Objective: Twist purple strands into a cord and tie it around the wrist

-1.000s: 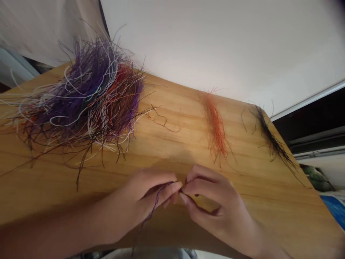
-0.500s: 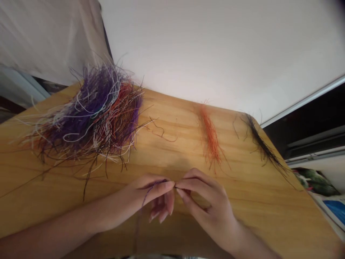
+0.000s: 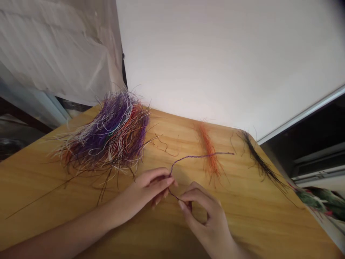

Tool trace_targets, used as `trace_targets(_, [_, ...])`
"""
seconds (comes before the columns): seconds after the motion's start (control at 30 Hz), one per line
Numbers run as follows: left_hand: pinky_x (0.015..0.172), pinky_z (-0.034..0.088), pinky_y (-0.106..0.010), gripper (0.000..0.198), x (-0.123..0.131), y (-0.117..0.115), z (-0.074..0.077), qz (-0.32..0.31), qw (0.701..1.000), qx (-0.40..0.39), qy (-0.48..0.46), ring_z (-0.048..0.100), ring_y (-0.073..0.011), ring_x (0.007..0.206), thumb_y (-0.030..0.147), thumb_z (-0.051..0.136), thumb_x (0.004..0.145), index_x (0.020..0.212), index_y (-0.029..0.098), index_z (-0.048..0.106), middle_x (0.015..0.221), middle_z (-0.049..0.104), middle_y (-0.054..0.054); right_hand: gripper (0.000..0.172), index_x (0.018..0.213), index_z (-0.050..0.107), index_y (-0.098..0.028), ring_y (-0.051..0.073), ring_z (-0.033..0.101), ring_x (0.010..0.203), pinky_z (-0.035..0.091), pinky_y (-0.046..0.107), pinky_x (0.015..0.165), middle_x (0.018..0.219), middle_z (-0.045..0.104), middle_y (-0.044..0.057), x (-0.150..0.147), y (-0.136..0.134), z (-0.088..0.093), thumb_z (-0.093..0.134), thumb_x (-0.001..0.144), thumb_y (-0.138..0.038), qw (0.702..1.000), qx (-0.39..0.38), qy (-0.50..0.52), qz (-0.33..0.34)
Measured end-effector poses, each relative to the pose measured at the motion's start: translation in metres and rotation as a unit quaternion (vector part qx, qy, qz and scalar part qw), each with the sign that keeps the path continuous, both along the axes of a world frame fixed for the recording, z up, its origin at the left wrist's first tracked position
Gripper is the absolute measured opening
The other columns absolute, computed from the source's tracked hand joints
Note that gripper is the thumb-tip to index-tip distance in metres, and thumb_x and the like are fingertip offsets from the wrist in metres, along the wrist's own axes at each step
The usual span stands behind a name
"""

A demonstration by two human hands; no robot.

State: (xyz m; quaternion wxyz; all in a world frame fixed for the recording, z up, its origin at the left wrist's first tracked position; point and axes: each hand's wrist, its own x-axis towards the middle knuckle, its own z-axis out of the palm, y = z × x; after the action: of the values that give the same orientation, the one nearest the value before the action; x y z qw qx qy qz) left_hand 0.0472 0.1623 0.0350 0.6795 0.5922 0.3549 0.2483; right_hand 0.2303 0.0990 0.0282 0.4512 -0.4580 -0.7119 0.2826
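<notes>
My left hand (image 3: 151, 187) and my right hand (image 3: 202, 210) are close together over the wooden table (image 3: 40, 180), each pinching the same purple thread (image 3: 194, 157). The thread loops up from my fingertips and stretches right across the orange thread bundle (image 3: 209, 153). A big tangled pile of purple, white, orange and dark threads (image 3: 110, 135) lies left of my hands. A black thread bundle (image 3: 258, 162) lies near the table's right edge.
A single dark loose thread (image 3: 164, 147) lies between the pile and the orange bundle. A white wall (image 3: 215, 54) stands behind the table, with plastic sheeting (image 3: 54, 46) at the left. Green and red objects (image 3: 320, 201) sit beyond the right edge.
The view has tilted up. My hands have drawn apart slightly, and the purple thread, which hung below my left hand, now arcs up and out to the right over the orange bundle.
</notes>
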Motion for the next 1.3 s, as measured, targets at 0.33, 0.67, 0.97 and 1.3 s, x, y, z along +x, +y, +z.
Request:
trace_targets(0.33, [0.056, 0.046, -0.019, 0.026, 0.001, 0.004, 0.002, 0.073, 0.985, -0.011, -0.159, 0.055, -0.011, 0.067, 0.039, 0.058, 0.089, 0.09, 0.016, 0.068, 0.078, 0.056, -0.002, 0.019, 0.095, 0.064, -0.014, 0.015, 0.06, 0.058, 0.051, 0.025, 0.053, 0.068, 0.064, 0.006, 0.0, -0.002, 0.009, 0.059, 0.083, 0.0, 0.923, 0.308, -0.216, -0.079])
trace_targets(0.67, [0.067, 0.049, -0.018, 0.012, 0.004, 0.019, 0.081, 0.074, 0.974, 0.077, -0.201, 0.059, -0.0092, 0.068, 0.03, 0.067, 0.086, 0.089, 0.02, 0.072, 0.078, 0.064, 0.0, 0.021, 0.091, 0.065, -0.019, 0.011, 0.056, 0.055, 0.047, 0.021, 0.05, 0.069, 0.06, 0.001, -0.014, 0.008, 0.054, 0.06, 0.081, -0.001, 0.949, 0.288, -0.088, -0.099])
trace_targets(0.97, [0.074, 0.049, -0.021, 0.008, 0.023, 0.063, 0.155, 0.211, 0.917, 0.288, -0.177, 0.067, -0.0149, 0.084, 0.027, 0.065, 0.083, 0.083, 0.02, 0.069, 0.092, 0.072, -0.003, 0.042, 0.075, 0.067, -0.014, 0.007, 0.047, 0.044, 0.05, 0.026, 0.053, 0.055, 0.05, -0.004, -0.033, 0.076, 0.13, 0.068, 0.078, -0.056, 0.927, -0.116, 0.34, 0.11])
trace_targets(1.3, [0.075, 0.052, -0.027, 0.022, 0.02, 0.106, 0.15, 0.303, 0.907, 0.28, -0.079, 0.068, -0.0217, 0.082, 0.04, 0.072, 0.075, 0.079, 0.018, 0.069, 0.084, 0.071, -0.006, 0.064, 0.069, 0.069, -0.012, 0.007, 0.039, 0.041, 0.03, 0.018, 0.042, 0.045, 0.047, -0.001, -0.026, 0.151, 0.116, 0.058, 0.071, -0.076, 0.895, -0.193, 0.366, 0.167])
